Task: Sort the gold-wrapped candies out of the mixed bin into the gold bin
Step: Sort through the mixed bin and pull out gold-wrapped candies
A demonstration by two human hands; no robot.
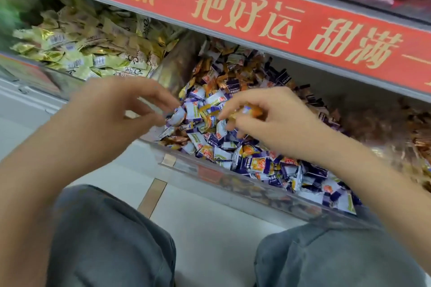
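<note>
My knees (112,240) in grey trousers are nearest. My left hand (121,102) hovers at the mixed bin's (233,184) left edge, fingers loosely spread, empty. My right hand (272,119) pinches an orange-gold candy (250,110) over the purple-and-white pile. The gold bin (77,53), upper left, shows "Dove" wrappers. The red banner (256,14) reads "抓一把好运 甜满".

My arms are bare from the wrists back as far as I can see, with no sleeves, watch, rings or bands on either my left hand (112,105) or my right hand (275,119). Below both hands, my knees show in grey trousers (112,240) of soft, slightly faded cloth, with a seam over the right knee.
</note>
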